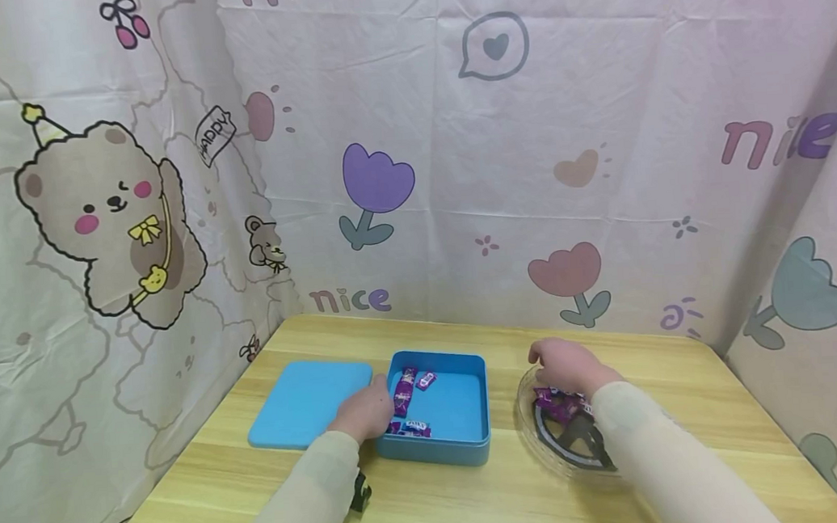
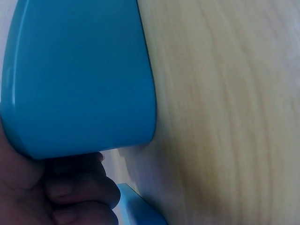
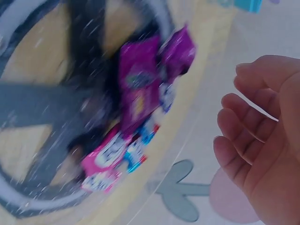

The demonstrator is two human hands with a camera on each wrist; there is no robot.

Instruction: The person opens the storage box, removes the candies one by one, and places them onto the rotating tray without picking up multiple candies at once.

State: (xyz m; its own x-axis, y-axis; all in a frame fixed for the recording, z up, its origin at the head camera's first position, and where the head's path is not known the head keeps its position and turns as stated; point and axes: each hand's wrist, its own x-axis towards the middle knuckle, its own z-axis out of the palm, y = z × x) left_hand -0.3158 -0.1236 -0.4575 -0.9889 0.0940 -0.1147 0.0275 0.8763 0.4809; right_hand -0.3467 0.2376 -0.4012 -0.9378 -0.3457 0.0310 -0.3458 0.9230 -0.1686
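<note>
On the table stands an open blue box (image 1: 452, 449), with several purple-wrapped candies (image 1: 403, 392) lying along its left side and front. My left hand (image 1: 366, 409) holds the box at its left wall; its curled fingers (image 2: 84, 192) show against that side in the left wrist view. To the right is a clear round dish (image 1: 549, 456) with purple, pink and blue wrapped candies (image 3: 139, 82) in it. My right hand (image 1: 567, 364) hovers over the dish's far edge. In the right wrist view its fingers are loosely bent, apart from the candies, with nothing between them.
A flat blue lid (image 1: 308, 403) lies left of the box. A dark spoked ring (image 1: 564, 446) shows in or through the dish. Near my left wrist is a small black object (image 1: 360, 492). Printed curtains (image 1: 448, 170) hang behind and beside the wooden table (image 1: 436, 511).
</note>
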